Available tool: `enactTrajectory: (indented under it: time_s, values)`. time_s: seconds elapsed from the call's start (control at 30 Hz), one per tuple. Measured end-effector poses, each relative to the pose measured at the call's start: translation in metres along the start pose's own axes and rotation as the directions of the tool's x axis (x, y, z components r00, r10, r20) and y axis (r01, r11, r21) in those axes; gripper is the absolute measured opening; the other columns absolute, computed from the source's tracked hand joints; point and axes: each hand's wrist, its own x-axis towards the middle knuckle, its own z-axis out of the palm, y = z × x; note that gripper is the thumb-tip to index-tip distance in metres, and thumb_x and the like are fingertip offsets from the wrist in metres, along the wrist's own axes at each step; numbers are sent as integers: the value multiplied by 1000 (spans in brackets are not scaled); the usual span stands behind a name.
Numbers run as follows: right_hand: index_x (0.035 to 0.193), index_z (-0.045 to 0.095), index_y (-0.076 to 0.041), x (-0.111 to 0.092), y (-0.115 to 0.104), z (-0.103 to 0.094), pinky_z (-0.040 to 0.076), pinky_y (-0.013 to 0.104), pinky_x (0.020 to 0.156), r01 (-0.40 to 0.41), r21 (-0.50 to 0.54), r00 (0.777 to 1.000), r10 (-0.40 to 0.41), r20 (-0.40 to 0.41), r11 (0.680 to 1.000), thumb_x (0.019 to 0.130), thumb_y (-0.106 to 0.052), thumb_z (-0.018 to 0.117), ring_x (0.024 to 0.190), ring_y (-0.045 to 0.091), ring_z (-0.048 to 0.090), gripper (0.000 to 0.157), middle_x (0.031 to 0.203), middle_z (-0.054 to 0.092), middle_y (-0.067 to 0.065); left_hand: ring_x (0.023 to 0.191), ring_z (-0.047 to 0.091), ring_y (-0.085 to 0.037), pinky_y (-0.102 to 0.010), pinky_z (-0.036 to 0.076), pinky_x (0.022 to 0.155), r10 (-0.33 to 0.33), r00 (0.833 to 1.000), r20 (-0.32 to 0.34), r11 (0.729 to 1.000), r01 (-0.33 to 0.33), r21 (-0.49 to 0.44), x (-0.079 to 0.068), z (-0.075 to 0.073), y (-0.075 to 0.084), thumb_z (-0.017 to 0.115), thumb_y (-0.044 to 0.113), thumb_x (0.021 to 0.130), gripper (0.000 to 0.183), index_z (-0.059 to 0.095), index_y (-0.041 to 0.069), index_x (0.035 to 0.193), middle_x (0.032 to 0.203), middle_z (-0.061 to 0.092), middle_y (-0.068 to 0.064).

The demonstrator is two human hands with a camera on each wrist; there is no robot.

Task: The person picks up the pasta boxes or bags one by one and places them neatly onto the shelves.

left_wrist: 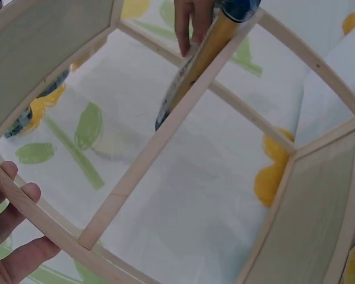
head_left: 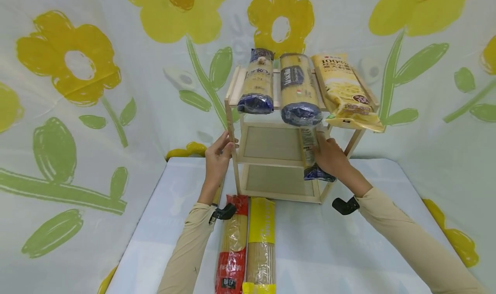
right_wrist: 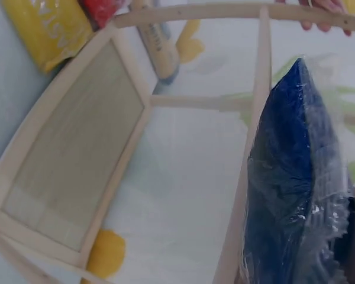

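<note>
Pasta packet (head_left: 308, 154) held in right hand (head_left: 332, 157) best moves level, with left hand (head_left: 218, 155) gripping wooden rack (head_left: 273, 144) steady

a clear pasta packet (head_left: 308, 150) with a dark blue near end is slanting at the right part of a wooden rack (head_left: 267, 161); the pale, open-framed, tiered rack is standing on the tabletop (head_left: 348, 242)

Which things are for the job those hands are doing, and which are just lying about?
In the job:
wooden rack, gripped by the left hand
blue-ended pack, held by the right hand

Seemingly lying about:
on the table: red pack, yellow pack, pack beside the rack
on top: left pack, middle pack, right bag
</note>
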Motion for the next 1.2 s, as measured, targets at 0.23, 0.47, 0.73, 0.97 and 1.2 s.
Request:
enactTrajectory:
  time_s: [0.23, 0.47, 0.73, 0.97, 1.2]
  values:
    - [100, 60, 13, -24, -3, 7, 35, 45, 63, 283, -323, 923, -348, -165, 903, 97, -4, 45, 72, 37, 49, 23, 85, 57, 24, 95, 62, -43, -57, 51, 72, -3, 1000, 5, 1000, 3, -4, -1, -1, -2, 52, -2, 94, 42, 46, -7, 135, 107, 63, -30]
    - [116, 61, 9, -51, -13, -13, 49, 50, 66, 137, -73, 975, -148, -165, 988, 91, -14, 60, 90, 42, 60, 33, 109, 59, 31, 96, 62, -43, -59, 50, 71, -14, 1000, -3, 1000, 14, -4, -1, -2, -3, 52, 0, 95, 42, 46, -6, 136, 108, 64, -28]
    - [91, 67, 3, -68, 1, -40, 45, 25, 55, 153, 138, 874, -69, -482, 979, 85, -6, 66, 69, 25, 61, 10, 78, 64, 14, 93, 63, -34, -30, 53, 64, -56, 995, -81, 997, 60, 49, 2, 1, -16, 56, 6, 95, 39, 52, 1, 134, 109, 66, -22]
    - [118, 49, 1, -67, 17, -56, 48, 12, 56, 82, 404, 855, 144, -498, 911, 93, -26, 60, 80, -3, 53, 38, 105, 54, 10, 99, 62, -22, -26, 52, 70, -151, 978, -142, 972, 173, 157, 0, 5, -3, 64, 14, 91, 39, 59, 7, 129, 113, 64, -12]
    - [137, 44, -8, -58, 31, -59, 49, 12, 75, 275, 511, 878, 4, -479, 814, 100, -23, 47, 98, 5, 58, 39, 113, 56, -1, 110, 54, -27, -43, 47, 86, -209, 972, -109, 946, 229, 228, -17, 10, 17, 65, 8, 89, 49, 52, 10, 136, 122, 56, -11]
